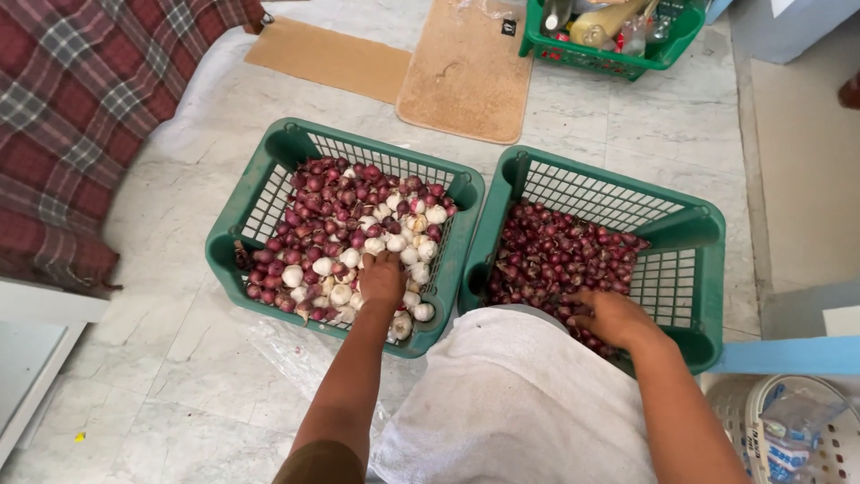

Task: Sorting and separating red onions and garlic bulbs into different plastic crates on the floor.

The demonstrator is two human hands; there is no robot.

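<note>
White garlic bulbs (394, 246) among red shallots (322, 202)

Two baskets stand side by side on the floor (179, 376), walls touching: the left basket (260, 193) holds garlic bulbs (394, 242) among shallots (322, 193), the right basket (703, 269) holds only small onions (555, 251). The left hand (382, 278) rests in the left one, the right hand (614, 318) in the other. Behind them lie two mats (466, 81), and beyond those a third basket (618, 54) of bottles.
</note>
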